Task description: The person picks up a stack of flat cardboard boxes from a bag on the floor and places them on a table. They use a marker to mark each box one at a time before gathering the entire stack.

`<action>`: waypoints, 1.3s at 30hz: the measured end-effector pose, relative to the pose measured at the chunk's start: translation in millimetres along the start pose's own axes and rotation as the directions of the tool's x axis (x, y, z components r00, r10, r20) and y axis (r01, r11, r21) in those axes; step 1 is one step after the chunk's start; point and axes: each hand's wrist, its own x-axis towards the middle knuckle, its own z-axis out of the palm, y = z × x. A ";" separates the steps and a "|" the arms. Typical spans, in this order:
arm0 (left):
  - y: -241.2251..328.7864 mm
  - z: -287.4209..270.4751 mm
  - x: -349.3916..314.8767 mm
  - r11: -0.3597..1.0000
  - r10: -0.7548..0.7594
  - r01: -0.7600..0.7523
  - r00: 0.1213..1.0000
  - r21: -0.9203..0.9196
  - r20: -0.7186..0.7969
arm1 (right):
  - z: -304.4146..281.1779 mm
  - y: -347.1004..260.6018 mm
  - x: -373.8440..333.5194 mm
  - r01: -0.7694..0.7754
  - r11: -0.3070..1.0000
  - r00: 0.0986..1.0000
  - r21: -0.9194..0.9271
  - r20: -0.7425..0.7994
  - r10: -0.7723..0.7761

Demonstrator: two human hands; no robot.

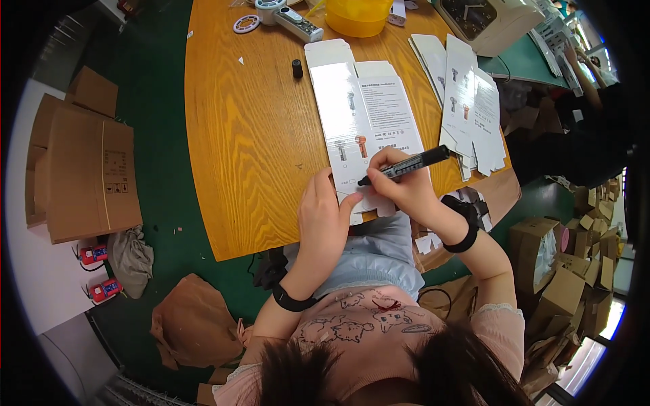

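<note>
A flattened white box with printed pictures and text lies on the wooden table in front of me. My right hand is closed round a black marker pen. The pen slants down to the left, and its tip is at the near part of the box, by a small printed square. My left hand lies at the box's near left edge, fingers stretched along it and thumb on the card. A black pen cap stands on the table left of the box's far end.
Further flattened boxes lie overlapping at the right. Along the back are a handheld grey device, a yellow tub and a boxed clock. Brown cartons stand on the floor at left, more at right. Another person is at far right.
</note>
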 end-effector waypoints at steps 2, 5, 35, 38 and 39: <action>-0.1 1.0 0.4 1.000 -0.010 0.010 1.000 -0.011 0.003 | 2.5 4.6 -0.2 0.000 1.000 1.000 0.012 -0.010 0.000; 0.2 1.6 0.8 0.999 -0.032 0.033 0.999 -0.033 0.008 | 5.5 6.5 0.5 0.001 0.999 1.000 0.035 -0.026 -0.001; 85.8 20.3 22.2 0.945 0.210 -0.200 0.978 -0.259 0.014 | -102.8 -55.3 -61.4 0.564 0.820 0.540 0.102 -0.796 -0.272; 37.7 12.8 15.1 0.981 0.194 -0.192 0.977 0.030 -0.085 | -82.3 -48.9 -40.2 0.313 0.947 0.669 0.078 -0.725 -0.161; 30.7 4.4 13.0 0.980 0.196 -0.194 0.977 0.031 -0.078 | -78.7 -42.0 -30.0 0.247 0.969 0.751 0.018 -0.635 -0.180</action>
